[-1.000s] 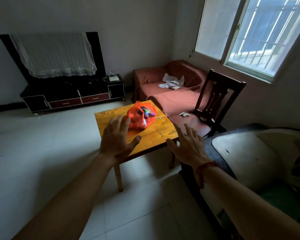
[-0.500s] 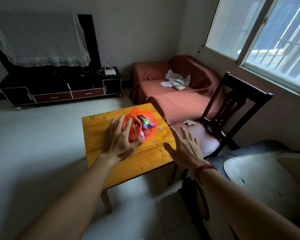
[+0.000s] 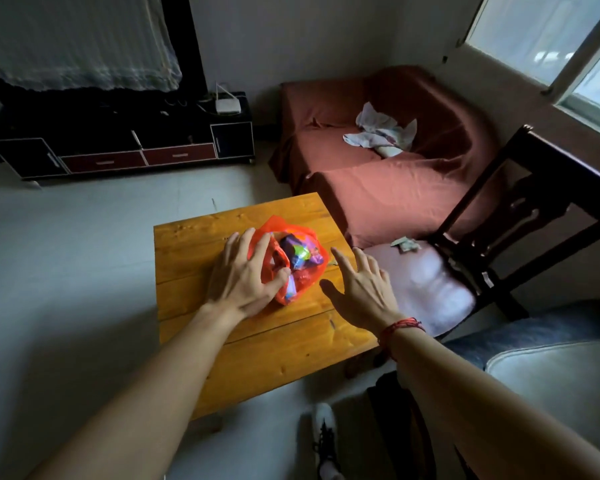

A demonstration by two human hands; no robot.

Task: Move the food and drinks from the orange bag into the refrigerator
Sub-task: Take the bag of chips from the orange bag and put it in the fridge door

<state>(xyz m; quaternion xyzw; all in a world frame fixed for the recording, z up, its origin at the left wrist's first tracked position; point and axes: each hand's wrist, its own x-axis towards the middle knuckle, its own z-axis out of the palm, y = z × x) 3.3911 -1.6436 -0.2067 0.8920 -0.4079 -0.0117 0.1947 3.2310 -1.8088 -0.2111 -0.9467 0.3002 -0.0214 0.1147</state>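
Orange bag (image 3: 307, 278) touched by the left hand (image 3: 243, 277), spread wide on its left side, probably to steady it; right hand (image 3: 362, 294) wide too, hovering just beside its right side, seemingly ready to gather the mouth. Sitting toward the far right corner of the worktop (image 3: 274, 348). Purple wrapper (image 3: 297, 252) showing inside, other contents hard to make out; no refrigerator in view.

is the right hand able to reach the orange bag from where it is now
Probably yes: the right hand hovers open over the wooden table just beside the orange bag, with nothing between them. The left hand touches only the bag's opposite side.
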